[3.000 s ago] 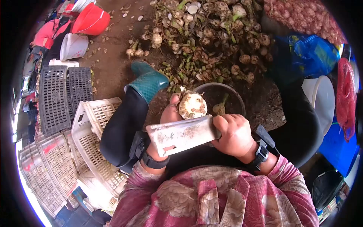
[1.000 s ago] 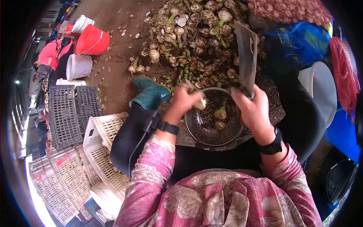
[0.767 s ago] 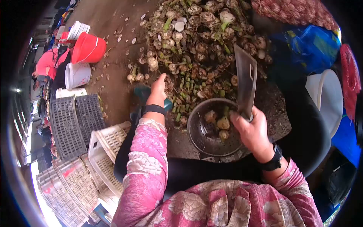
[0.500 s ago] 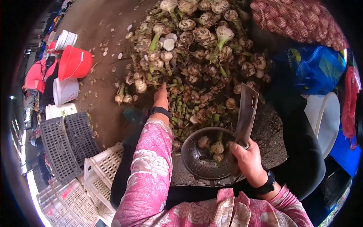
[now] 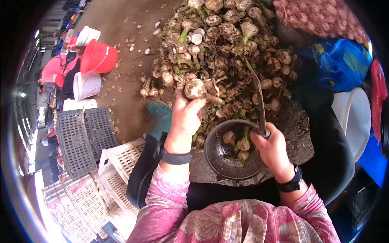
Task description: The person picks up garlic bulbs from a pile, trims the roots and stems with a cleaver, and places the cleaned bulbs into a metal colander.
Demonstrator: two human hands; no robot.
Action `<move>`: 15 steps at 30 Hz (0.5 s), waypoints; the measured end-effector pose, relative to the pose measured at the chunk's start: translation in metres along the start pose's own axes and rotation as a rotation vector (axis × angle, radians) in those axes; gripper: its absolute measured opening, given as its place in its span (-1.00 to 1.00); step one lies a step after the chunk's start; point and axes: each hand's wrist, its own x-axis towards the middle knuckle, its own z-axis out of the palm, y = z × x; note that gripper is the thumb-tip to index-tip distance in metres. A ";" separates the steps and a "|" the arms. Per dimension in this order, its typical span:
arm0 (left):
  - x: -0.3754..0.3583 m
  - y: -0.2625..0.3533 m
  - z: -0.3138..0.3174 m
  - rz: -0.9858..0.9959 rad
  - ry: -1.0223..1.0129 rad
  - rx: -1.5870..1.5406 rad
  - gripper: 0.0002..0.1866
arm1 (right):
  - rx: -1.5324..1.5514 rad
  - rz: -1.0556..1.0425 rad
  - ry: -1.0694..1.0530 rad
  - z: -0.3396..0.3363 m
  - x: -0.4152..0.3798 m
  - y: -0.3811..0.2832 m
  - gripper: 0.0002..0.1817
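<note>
My left hand (image 5: 186, 115) is closed round a round, soil-streaked bulb (image 5: 195, 88), pale with brown patches, whose stem end points right. Held over the near left part of the bulb heap (image 5: 227, 30), it is clear of the colander. My right hand (image 5: 272, 149) grips a cleaver (image 5: 259, 95) by its handle, blade upward and seen nearly edge-on. Below and left of that hand sits a dark metal colander (image 5: 219, 169), tilted a little, with a few small bulbs (image 5: 242, 144) inside. Cut green stem pieces lie under the heap's near edge.
A mesh sack of bulbs (image 5: 320, 18) lies far right, above a blue plastic bag (image 5: 342, 65) and a white tub (image 5: 360, 121). Leftward stand a red bucket (image 5: 98, 56), white buckets, black crates (image 5: 77, 139) and white crates (image 5: 121, 156). A person in pink (image 5: 56, 71) is beyond.
My left hand has drawn back from the heap and now holds a bulb, raised nearer to me. The cleaver has turned from showing its flat side to nearly edge-on.
</note>
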 end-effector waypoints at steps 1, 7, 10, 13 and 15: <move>-0.014 0.008 0.002 -0.041 -0.005 0.046 -0.47 | -0.045 -0.056 0.029 -0.005 -0.005 -0.005 -0.77; -0.105 0.027 0.040 0.109 0.100 0.093 -0.35 | -0.297 -0.327 0.223 -0.020 -0.030 -0.005 -0.76; -0.134 0.024 0.046 0.257 0.048 0.282 -0.35 | -0.328 -0.433 0.287 -0.018 -0.046 -0.010 -0.75; -0.155 0.027 0.048 0.204 0.024 0.285 -0.36 | -0.386 -0.535 0.332 -0.020 -0.056 -0.011 -0.76; -0.166 0.027 0.045 0.216 0.066 0.348 -0.34 | -0.430 -0.589 0.348 -0.019 -0.059 -0.008 -0.77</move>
